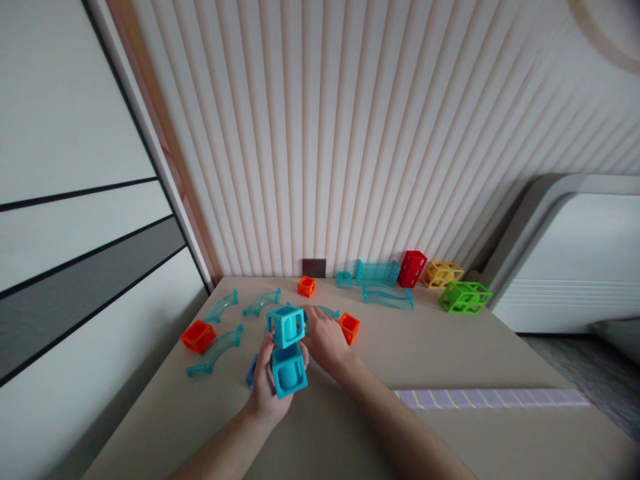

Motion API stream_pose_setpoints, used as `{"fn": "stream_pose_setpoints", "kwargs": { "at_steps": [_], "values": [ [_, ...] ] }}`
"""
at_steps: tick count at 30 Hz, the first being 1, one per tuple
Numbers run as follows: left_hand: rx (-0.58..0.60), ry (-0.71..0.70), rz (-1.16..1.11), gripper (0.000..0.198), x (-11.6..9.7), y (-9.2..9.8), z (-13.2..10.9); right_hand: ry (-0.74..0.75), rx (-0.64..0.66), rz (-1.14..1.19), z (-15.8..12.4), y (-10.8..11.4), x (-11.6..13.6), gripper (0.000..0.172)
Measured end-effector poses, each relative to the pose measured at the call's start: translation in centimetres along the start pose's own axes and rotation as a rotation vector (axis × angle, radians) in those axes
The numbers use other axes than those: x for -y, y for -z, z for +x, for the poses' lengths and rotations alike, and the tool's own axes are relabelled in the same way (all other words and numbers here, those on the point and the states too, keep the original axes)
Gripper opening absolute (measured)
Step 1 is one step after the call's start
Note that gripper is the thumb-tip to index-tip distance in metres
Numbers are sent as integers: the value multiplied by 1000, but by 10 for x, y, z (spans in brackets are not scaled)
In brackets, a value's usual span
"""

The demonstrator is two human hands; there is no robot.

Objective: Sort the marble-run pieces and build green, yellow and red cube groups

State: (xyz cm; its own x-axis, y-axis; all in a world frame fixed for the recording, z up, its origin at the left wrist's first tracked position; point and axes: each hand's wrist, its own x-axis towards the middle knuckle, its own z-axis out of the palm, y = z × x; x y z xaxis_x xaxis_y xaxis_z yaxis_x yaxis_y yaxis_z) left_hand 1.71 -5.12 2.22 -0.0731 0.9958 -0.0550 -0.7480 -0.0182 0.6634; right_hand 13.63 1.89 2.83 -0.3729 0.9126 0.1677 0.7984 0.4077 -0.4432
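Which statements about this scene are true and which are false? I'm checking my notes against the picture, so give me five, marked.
1. The left hand holds the lower blue block. True.
2. In the picture, the yellow block is between the red block and the green block. True.
3. The right hand holds the red block. False: the right hand is beside the upper blue block, and the red block stands by the wall.
4. Three orange blocks are in view. True.
5. The green block is left of all the orange blocks. False: it is right of them.
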Motion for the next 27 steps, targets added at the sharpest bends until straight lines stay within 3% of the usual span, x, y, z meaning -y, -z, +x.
{"fn": "stream_pose_setpoints", "kwargs": {
  "at_steps": [5, 21, 27],
  "values": [
    [-40, -9, -35, 34, -2, -1, 1, -17, 23, -7, 0, -6, -2, 37],
    [-19, -46, 4, 40, -5, -5, -1, -143, 102, -8, 7, -12, -5, 47],
    [-28, -43, -2, 42, -4, -4, -1, -137, 68, -2, 6, -16, -7, 45]
  ]
}}
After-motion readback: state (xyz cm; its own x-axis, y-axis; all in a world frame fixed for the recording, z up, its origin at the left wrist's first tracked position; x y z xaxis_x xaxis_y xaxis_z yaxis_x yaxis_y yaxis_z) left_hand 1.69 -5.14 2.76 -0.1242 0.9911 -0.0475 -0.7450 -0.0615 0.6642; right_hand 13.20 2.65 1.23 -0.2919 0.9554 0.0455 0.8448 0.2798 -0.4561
